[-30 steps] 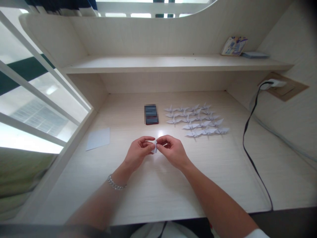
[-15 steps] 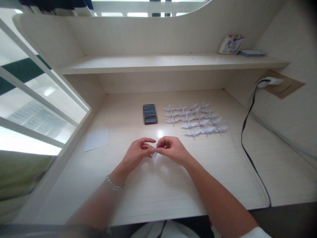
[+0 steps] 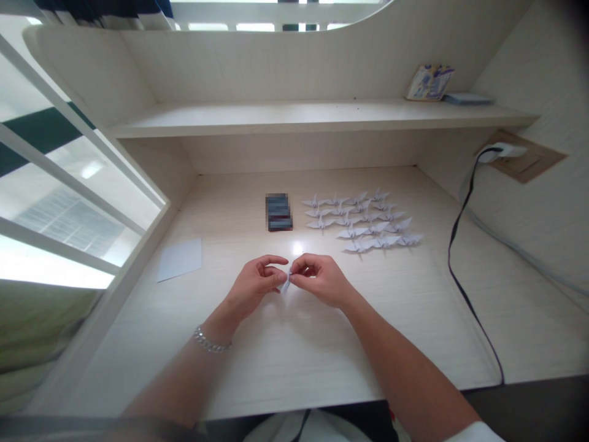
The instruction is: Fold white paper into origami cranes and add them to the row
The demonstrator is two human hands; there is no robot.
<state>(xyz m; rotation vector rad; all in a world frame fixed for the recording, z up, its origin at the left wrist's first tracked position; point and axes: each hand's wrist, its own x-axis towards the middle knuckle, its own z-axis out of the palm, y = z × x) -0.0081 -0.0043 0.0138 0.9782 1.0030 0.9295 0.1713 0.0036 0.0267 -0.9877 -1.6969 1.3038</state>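
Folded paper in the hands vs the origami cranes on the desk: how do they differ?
The folded paper is pinched between the left hand and right hand, while the origami cranes rest on the desk. It is a single piece; the cranes are many, laid in rows. Fingers hide most of its shape, whereas the cranes show wings and tails. Both are pale folded paper.

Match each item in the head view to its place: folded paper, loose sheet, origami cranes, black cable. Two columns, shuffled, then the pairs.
Items
1. Folded white paper
2. Loose pale paper sheet
3. Origami cranes
4. Black power cable

Places
A. Running from the wall socket down the right side of the desk
B. Pinched between the fingers of the left hand and right hand
C. Lying flat left of the hands
D. In rows, right of the blurred dark object

Pairs: 1-B, 2-C, 3-D, 4-A
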